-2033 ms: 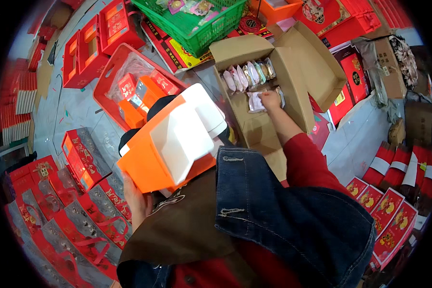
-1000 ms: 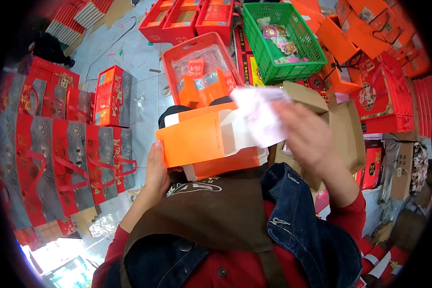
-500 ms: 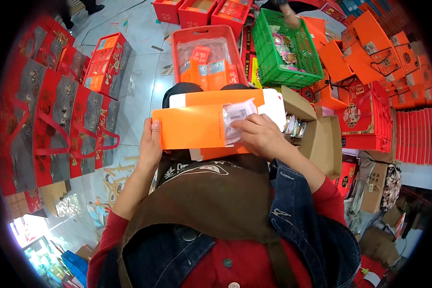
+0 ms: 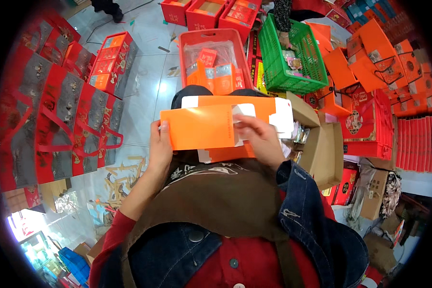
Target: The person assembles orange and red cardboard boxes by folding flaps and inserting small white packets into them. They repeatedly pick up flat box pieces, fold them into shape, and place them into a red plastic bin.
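Note:
An orange cardboard box [image 4: 197, 128] with a plain face lies across my lap. My left hand [image 4: 162, 141] grips its left end, thumb on top. At the right end, where a white flap [image 4: 245, 111] sticks up, the bent fingers of my right hand [image 4: 259, 139] touch the box. Those fingers are slightly blurred. Whatever is inside the box is hidden. Beneath it, on my knees, rest flat orange cartons [image 4: 261, 106] with white tabs.
Ahead stands a red crate [image 4: 247, 60] holding small orange and red boxes. A co-worker's hand [image 4: 284, 41] reaches into a green crate [image 4: 300, 85] with small packets. An open brown carton [image 4: 332, 149] sits at right. Red gift bags [image 4: 53, 115] line the left.
The white packet at the box's right end is no longer visible, and a white flap shows there. My right fingers have shifted at that end. The co-worker's arm reaches further into the green crate.

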Motion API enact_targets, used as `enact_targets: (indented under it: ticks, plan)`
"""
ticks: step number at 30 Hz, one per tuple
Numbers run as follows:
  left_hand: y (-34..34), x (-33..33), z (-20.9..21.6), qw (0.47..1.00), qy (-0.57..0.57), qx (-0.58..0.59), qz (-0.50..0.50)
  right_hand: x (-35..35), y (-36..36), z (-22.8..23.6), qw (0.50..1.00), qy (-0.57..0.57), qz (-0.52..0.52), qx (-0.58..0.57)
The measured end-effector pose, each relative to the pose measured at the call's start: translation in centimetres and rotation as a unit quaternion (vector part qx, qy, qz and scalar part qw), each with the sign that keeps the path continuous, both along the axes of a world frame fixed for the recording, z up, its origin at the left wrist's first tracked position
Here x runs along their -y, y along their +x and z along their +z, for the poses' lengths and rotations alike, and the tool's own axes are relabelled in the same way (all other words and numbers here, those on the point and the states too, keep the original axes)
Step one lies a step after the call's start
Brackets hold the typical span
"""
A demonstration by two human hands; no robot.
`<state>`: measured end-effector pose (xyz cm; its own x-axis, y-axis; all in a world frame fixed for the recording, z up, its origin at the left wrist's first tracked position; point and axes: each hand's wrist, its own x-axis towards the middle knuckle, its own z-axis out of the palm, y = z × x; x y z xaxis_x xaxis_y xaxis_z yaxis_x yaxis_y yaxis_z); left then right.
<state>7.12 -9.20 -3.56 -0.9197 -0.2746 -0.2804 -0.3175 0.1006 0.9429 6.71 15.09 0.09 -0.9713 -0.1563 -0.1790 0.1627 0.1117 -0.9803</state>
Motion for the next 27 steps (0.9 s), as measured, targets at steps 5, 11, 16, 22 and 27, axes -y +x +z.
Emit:
enact_targets:
  ticks: [5,11,16,22,27]
  plan:
    - [-1.0,2.7,1.7,0.989,0.119,-0.001,0.083,-1.6,1.0,1.0,0.996,-0.057,-0.073,-0.004]
    - [1.1,-3.6,0.3,0.941,0.317,-0.053,-0.104,2.1,-1.4,2.9,0.972,-0.189,-0.113,-0.083]
    - [-1.6,-3.6,1.7,0.927,0.268,-0.191,-0.182,-0.1,-1.0,2.7,0.957,-0.197,-0.113,-0.182]
    - [-3.7,-8.1,5.0,0.914,0.230,-0.152,-0.296,-1.7,0.7,-1.4,0.971,-0.084,-0.083,-0.208]
    - [-4.7,-8.4,4.1,0.895,0.211,-0.132,-0.371,-5.2,-0.1,-1.1,0.984,-0.015,-0.046,-0.173]
